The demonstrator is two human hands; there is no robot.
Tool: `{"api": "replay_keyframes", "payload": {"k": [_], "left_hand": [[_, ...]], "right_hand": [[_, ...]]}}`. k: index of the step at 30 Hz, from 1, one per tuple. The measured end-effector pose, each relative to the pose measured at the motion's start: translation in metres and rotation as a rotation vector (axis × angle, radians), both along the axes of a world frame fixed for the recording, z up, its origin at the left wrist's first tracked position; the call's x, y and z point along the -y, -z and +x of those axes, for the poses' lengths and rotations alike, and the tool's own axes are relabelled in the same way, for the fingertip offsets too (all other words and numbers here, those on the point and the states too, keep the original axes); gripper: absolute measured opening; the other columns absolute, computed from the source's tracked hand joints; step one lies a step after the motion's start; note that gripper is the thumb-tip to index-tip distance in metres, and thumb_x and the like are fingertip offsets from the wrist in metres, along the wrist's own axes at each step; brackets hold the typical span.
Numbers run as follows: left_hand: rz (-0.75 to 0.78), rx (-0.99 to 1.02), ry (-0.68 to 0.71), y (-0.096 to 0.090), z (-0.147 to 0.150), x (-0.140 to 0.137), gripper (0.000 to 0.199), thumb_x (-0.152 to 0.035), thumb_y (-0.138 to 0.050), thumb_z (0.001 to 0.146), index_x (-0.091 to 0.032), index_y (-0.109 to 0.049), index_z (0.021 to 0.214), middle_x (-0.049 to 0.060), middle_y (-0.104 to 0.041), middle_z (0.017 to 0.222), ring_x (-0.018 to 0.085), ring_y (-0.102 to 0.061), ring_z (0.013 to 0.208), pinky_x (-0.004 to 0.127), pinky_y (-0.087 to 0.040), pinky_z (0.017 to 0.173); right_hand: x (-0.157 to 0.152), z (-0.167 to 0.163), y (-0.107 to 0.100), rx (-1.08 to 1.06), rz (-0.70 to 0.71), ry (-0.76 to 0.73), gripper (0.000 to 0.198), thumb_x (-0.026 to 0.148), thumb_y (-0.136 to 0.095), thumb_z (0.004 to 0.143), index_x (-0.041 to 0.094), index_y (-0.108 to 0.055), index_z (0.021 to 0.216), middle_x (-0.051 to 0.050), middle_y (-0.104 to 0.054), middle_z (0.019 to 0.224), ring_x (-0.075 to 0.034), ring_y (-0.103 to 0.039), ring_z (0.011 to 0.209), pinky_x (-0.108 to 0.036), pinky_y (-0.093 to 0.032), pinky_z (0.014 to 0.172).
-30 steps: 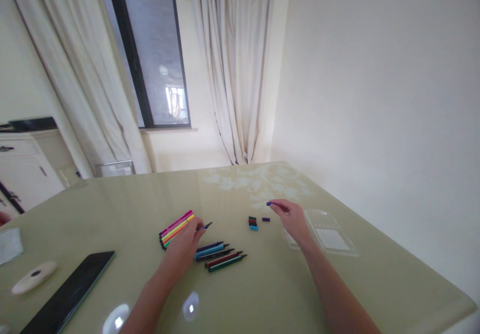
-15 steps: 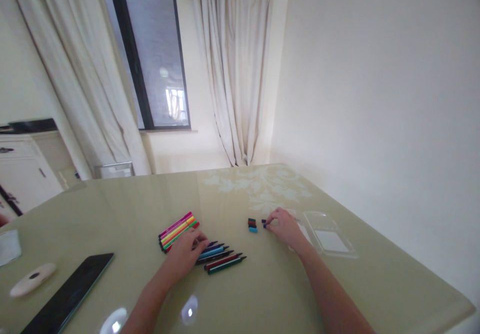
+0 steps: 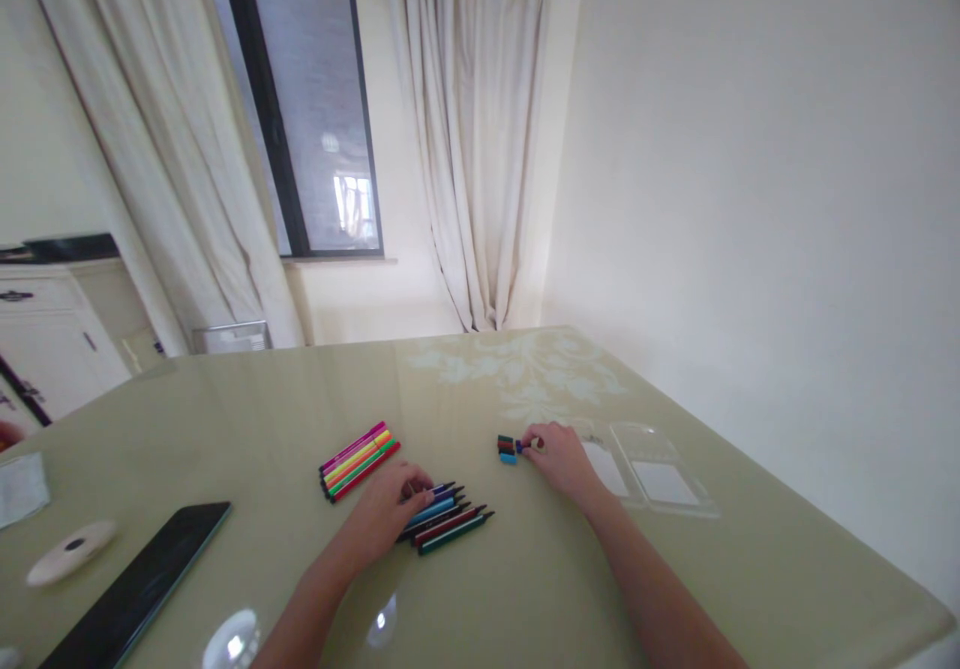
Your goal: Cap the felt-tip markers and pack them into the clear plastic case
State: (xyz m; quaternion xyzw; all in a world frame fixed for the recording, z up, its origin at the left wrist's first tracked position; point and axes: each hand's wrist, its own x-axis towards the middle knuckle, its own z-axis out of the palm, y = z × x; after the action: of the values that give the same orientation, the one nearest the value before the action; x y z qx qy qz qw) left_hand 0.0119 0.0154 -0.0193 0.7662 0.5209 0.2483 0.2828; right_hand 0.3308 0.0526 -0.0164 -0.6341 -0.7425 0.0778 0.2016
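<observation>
At the near side, table [image 3: 525, 599]: glossy, pale olive top; two bright light spots mirrored in it low in view.
Tablet [image 3: 142, 584]: dark, slim, lying flat and slantwise at near left.
Oval object [image 3: 71, 555]: white with a dark spot, just beside the tablet; a pale folded cloth [image 3: 21, 489] beyond it at the left edge.
Left hand [image 3: 390, 511]: fingers curled over the blue end of the uncapped markers [image 3: 451, 529], touching; cannot tell if gripped. Markers lie side by side, tips to the right.
Capped markers [image 3: 360, 461]: bright row, magenta through yellow and green to red, just beyond the left hand.
Right hand [image 3: 556, 457]: thumb and finger pinched on purple-blue caps [image 3: 519, 446], against the loose caps [image 3: 506, 449], which include green, red-brown and light blue.
Clear case [image 3: 711, 511]: open flat to the right, white panels showing, partly behind the right hand.
Floral pattern [image 3: 517, 369]: whitish, on the table's far part.
Cabinet [image 3: 52, 334]: white, dark handles, far left.
Curtains [image 3: 480, 139]: cream, hanging either side of a dark-framed window [image 3: 319, 109].
Wall [image 3: 757, 199]: plain, off-white, filling the right.
</observation>
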Motion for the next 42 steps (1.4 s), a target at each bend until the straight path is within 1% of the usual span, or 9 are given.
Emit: {"api": "replay_keyframes", "payload": {"k": [6, 13, 16, 24, 28, 31, 36, 39, 42], "left_hand": [[0.018, 0.001, 0.008, 0.002, 0.002, -0.002, 0.034, -0.047, -0.054, 0.091, -0.019, -0.073, 0.099, 0.006, -0.072, 0.095, 0.022, -0.066, 0.088, 0.032, -0.051, 0.079], [0.22, -0.345, -0.449, 0.01, -0.031, -0.015, 0.026, -0.029, -0.048, 0.096, -0.016, -0.067, 0.108, 0.014, -0.068, 0.112, 0.03, -0.063, 0.104, 0.042, -0.046, 0.096], [0.258, -0.524, -0.533, 0.012, -0.038, -0.014, 0.025, -0.029, -0.051, 0.096, -0.016, -0.065, 0.112, 0.015, -0.068, 0.114, 0.032, -0.063, 0.107, 0.042, -0.047, 0.095], [0.263, -0.387, -0.373, 0.008, -0.021, -0.014, 0.017, -0.027, -0.049, 0.097, -0.021, -0.065, 0.093, 0.01, -0.07, 0.106, 0.028, -0.064, 0.107, 0.04, -0.047, 0.097], [0.265, -0.228, -0.156, -0.003, 0.016, 0.001, 0.021, -0.029, -0.039, 0.102, -0.024, -0.06, 0.1, 0.005, -0.07, 0.103, 0.021, -0.066, 0.096, 0.031, -0.049, 0.085], [0.254, -0.162, -0.066, -0.01, 0.037, 0.013, 0.022, -0.032, -0.038, 0.103, -0.025, -0.058, 0.103, 0.003, -0.07, 0.103, 0.02, -0.066, 0.092, 0.03, -0.047, 0.08], [0.249, -0.122, -0.099, -0.011, 0.027, 0.01, 0.02, -0.036, -0.039, 0.103, -0.026, -0.057, 0.102, 0.001, -0.07, 0.098, 0.02, -0.066, 0.087, 0.03, -0.046, 0.077], [0.299, -0.063, -0.146, -0.012, 0.013, 0.005, 0.023, -0.04, -0.04, 0.102, -0.025, -0.058, 0.101, 0.002, -0.069, 0.097, 0.022, -0.066, 0.088, 0.031, -0.048, 0.079], [0.285, -0.037, -0.087, -0.014, 0.017, 0.008, 0.025, -0.042, -0.041, 0.102, -0.026, -0.06, 0.1, 0.002, -0.07, 0.096, 0.022, -0.066, 0.09, 0.032, -0.049, 0.082]], "right_hand": [[0.001, -0.003, 0.0, -0.008, 0.013, -0.001, 0.014, 0.021, -0.064, 0.089, 0.023, -0.076, 0.095, -0.005, -0.075, 0.095, -0.022, -0.066, 0.093, -0.031, -0.04, 0.085], [0.001, -0.008, 0.001, 0.016, 0.02, 0.005, 0.012, 0.021, -0.065, 0.089, 0.022, -0.075, 0.095, -0.005, -0.075, 0.096, -0.022, -0.065, 0.095, -0.033, -0.039, 0.086], [0.001, -0.009, 0.003, 0.009, 0.034, -0.003, 0.011, 0.02, -0.066, 0.089, 0.022, -0.075, 0.095, -0.005, -0.075, 0.097, -0.022, -0.065, 0.095, -0.033, -0.039, 0.087], [0.005, -0.015, -0.002, -0.091, 0.118, -0.015, 0.01, 0.023, -0.066, 0.089, 0.021, -0.074, 0.094, -0.007, -0.076, 0.099, -0.023, -0.066, 0.091, -0.036, -0.044, 0.088], [0.021, -0.048, -0.011, -0.447, 0.099, -0.201, 0.026, 0.037, -0.062, 0.093, 0.023, -0.073, 0.112, -0.005, -0.077, 0.098, -0.02, -0.067, 0.084, -0.031, -0.05, 0.079], [0.03, -0.064, -0.016, -0.602, 0.024, -0.353, 0.023, 0.037, -0.061, 0.093, 0.024, -0.078, 0.101, -0.002, -0.078, 0.089, -0.018, -0.068, 0.078, -0.029, -0.05, 0.074], [0.018, -0.04, -0.023, -0.711, 0.057, -0.253, 0.025, 0.038, -0.061, 0.089, 0.021, -0.076, 0.08, -0.003, -0.076, 0.077, -0.019, -0.069, 0.076, -0.03, -0.051, 0.074], [0.013, -0.027, -0.023, -0.8, 0.037, -0.211, 0.03, 0.045, -0.063, 0.089, 0.019, -0.075, 0.092, -0.005, -0.076, 0.082, -0.02, -0.069, 0.077, -0.03, -0.054, 0.074], [0.02, -0.039, -0.022, -0.783, -0.047, -0.311, 0.038, 0.048, -0.069, 0.086, 0.021, -0.074, 0.112, -0.005, -0.077, 0.095, -0.019, -0.07, 0.081, -0.029, -0.054, 0.074]]}}
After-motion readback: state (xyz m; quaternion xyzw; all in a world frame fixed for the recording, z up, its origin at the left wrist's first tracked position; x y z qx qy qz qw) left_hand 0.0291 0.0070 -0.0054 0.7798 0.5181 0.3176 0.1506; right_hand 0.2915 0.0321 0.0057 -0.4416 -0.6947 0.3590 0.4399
